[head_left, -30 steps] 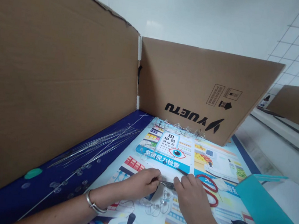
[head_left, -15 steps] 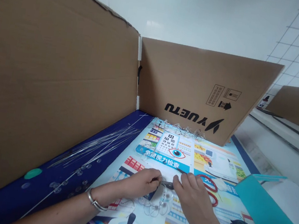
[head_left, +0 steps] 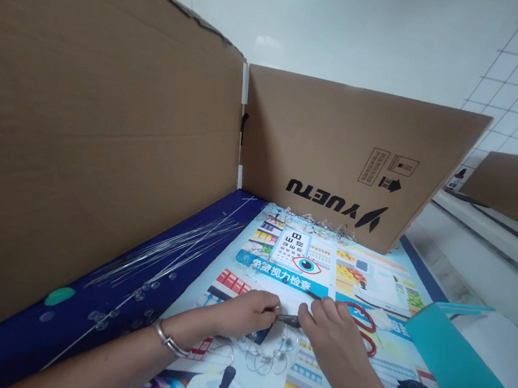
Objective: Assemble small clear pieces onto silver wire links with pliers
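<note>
Slim grey metal pliers (head_left: 289, 320) sit between our hands, near thin, looped wires (head_left: 283, 345); our right hand (head_left: 332, 338) grips them, our left hand (head_left: 249, 314) pinches a small piece, too blurred to name. We judge this fine plier-work, calling for steady fingertips.

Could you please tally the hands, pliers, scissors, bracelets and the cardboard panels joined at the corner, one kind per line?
Hands: 2 (left hand, right hand)
Pliers: 1
Scissors: 1
Bracelet: 1
Cardboard panels: 2 (left panel, back panel)
Total: 7
</note>
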